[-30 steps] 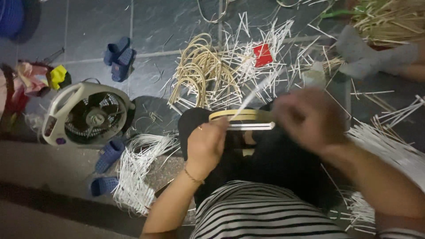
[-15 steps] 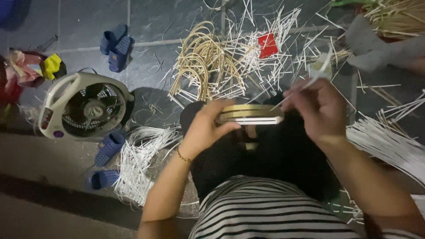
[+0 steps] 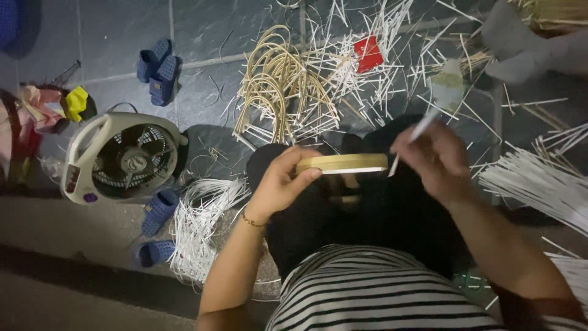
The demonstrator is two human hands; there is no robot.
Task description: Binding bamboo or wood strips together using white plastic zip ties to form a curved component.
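My left hand [image 3: 278, 184] grips the left end of a flat pale bamboo hoop [image 3: 349, 163], held edge-on over my dark lap. My right hand [image 3: 436, 160] pinches a thin white strip [image 3: 411, 138] whose lower tip touches the hoop's right end. I sit on the floor in a striped shirt [image 3: 373, 291].
Curved bamboo strips [image 3: 275, 92] lie piled ahead among scattered white offcuts and a red packet [image 3: 369, 53]. A floor fan [image 3: 119, 157] sits left, with blue slippers [image 3: 158, 60] beyond it and another blue pair [image 3: 158, 211] nearer. White strip bundles lie at left [image 3: 199, 224] and right [image 3: 539, 187].
My right hand has lifted slightly with the white strip, now clearly pinched and angled up to the right. The left hand keeps the hoop steady.
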